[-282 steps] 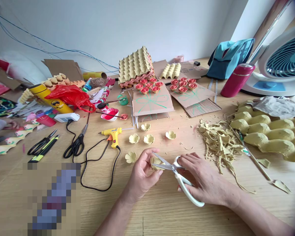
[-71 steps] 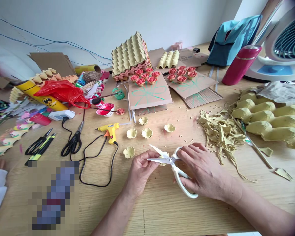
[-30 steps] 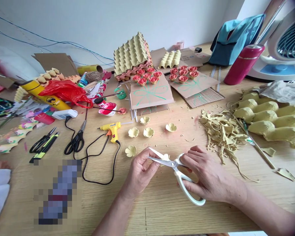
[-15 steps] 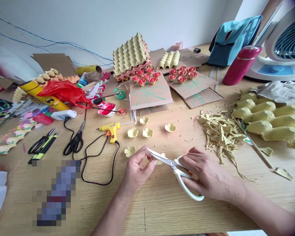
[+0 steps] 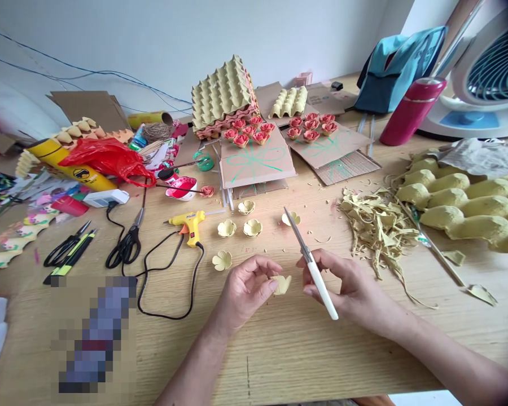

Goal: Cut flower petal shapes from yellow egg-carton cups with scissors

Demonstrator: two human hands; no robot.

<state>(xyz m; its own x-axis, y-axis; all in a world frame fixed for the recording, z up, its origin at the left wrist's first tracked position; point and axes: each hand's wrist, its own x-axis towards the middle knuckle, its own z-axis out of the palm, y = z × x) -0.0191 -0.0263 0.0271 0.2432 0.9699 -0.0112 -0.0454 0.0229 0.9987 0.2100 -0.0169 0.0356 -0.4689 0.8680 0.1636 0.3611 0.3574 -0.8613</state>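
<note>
My left hand (image 5: 248,290) pinches a pale yellow petal-edged cup (image 5: 283,285) between thumb and fingers. Just right of it, my right hand (image 5: 342,279) grips white-handled scissors (image 5: 311,259), their closed blades pointing up and away from me. The blade tips overlap the view of a yellow flower cup (image 5: 291,219) lying on the table. Several more such cups stand ahead of my left hand, among them a flat-looking one (image 5: 222,260). A heap of yellow offcuts (image 5: 379,225) lies beyond my right hand.
A yellow glue gun (image 5: 190,225) with a black cord lies left of the cups. Black scissors (image 5: 127,245) are farther left. Red flowers stand on cardboard (image 5: 258,163) at the back. Egg trays (image 5: 469,206) and a red bottle (image 5: 410,113) occupy the right.
The scissors have moved off the cup and turned from pointing left to pointing away, their blades now together. The cup shows more plainly in my left hand.
</note>
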